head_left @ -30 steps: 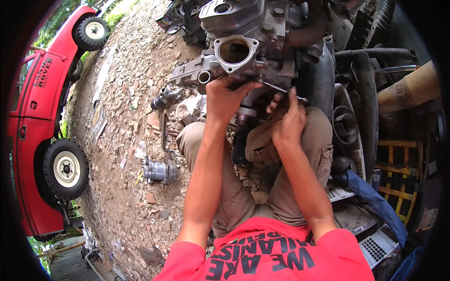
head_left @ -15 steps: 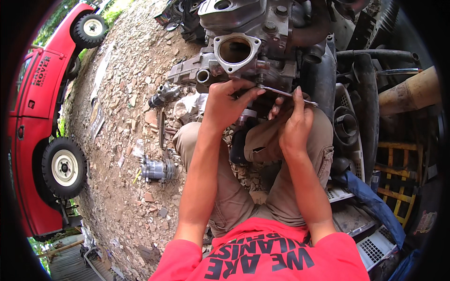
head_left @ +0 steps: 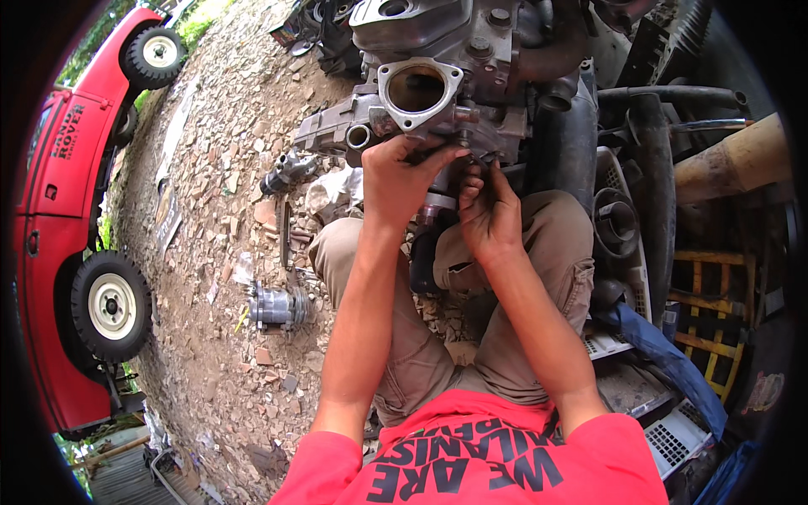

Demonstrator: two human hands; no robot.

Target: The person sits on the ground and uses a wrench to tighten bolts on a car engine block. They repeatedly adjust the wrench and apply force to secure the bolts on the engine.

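The engine point(head_left: 509, 80) lies toward 12 o'clock from the curled left hand point(head_left: 394, 181); the curled right hand point(head_left: 490, 212) sits at its 4 o'clock. Cannot tell what either grips.

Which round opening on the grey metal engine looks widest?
The round opening inside the three-cornered grey metal flange; the small metal pipe mouth below-left and the hole in the metal cover are narrower.

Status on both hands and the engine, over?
Left hand and right hand close together at engine, below triangular flange. Holds unclear. Hands block view of contact spot.
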